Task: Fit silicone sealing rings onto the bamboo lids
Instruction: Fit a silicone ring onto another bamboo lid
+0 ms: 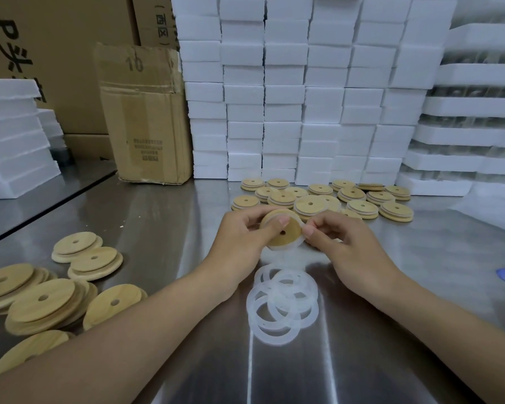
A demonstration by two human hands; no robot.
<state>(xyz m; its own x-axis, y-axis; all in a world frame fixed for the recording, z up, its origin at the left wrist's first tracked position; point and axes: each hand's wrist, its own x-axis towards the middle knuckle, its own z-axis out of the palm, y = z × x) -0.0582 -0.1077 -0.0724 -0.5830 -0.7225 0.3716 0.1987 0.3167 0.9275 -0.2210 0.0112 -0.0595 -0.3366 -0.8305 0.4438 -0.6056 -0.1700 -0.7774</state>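
Lid point(283, 228) gripped by left hand point(239, 243); right hand point(344, 243) pinching ring point(299, 242) onto rim, mid-fit. Next: likely work ring round evenly.

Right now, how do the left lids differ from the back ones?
The left lids are bare bamboo; the back lids show a white ring at the edge. The left lids lie overlapped in heaps; the back lids are spread out more. Both are round with a centre hole.
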